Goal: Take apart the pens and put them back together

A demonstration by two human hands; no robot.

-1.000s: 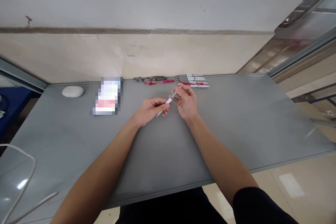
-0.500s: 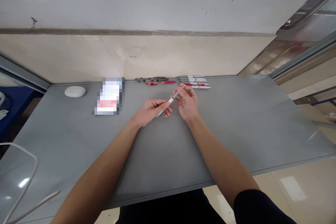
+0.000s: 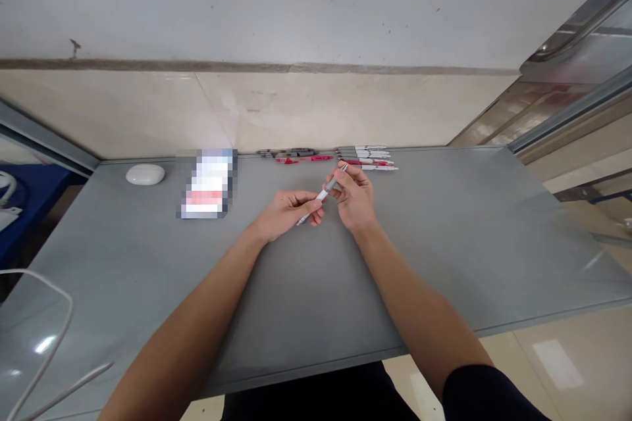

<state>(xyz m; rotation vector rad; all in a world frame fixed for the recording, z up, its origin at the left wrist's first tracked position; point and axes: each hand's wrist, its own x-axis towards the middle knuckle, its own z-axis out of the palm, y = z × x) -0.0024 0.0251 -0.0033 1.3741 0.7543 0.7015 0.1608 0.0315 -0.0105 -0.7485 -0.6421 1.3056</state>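
Between my two hands is a white and grey pen (image 3: 323, 195), tilted with its grey end up to the right. My left hand (image 3: 289, 214) pinches the white lower part between thumb and fingers. Around the grey upper part, the fingers of my right hand (image 3: 354, 197) are closed. Just beyond my right hand lie several white and grey pens (image 3: 368, 152), and with them a white and red pen (image 3: 375, 162). To their left are dark pens (image 3: 289, 152) and a clear and red pen (image 3: 303, 159).
The grey table (image 3: 296, 316) meets a tiled wall (image 3: 355, 105) at its back edge. A blurred-out phone (image 3: 207, 184) and a white rounded case (image 3: 145, 175) lie on the left. A white cable (image 3: 64, 329) loops over the near left corner.
Both hands keep hold of the same pen, with hardly any shift in grip. The whole view has moved slightly, so things appear a little lower.
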